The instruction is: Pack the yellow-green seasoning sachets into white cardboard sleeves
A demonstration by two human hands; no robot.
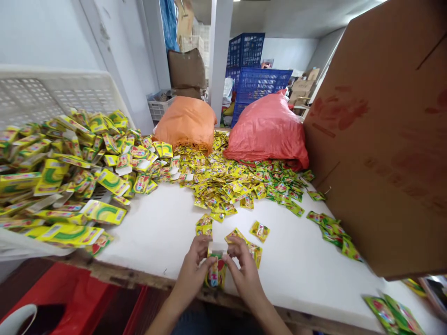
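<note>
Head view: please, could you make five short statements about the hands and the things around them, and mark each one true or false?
1. The left hand and right hand hold one small box. True.
2. The red sack is left of the orange sack. False: the red sack is to its right.
3. Blue crates stand behind the red sack. True.
4. The big brown carton is at far left. False: the carton is at right.
5. The white crate holds yellow boxes. True.

Mostly free tabletop point(157, 223) between box pile point(84, 163) at left and carton point(377, 139) at right, sachet heap point(233, 184) beyond.
</note>
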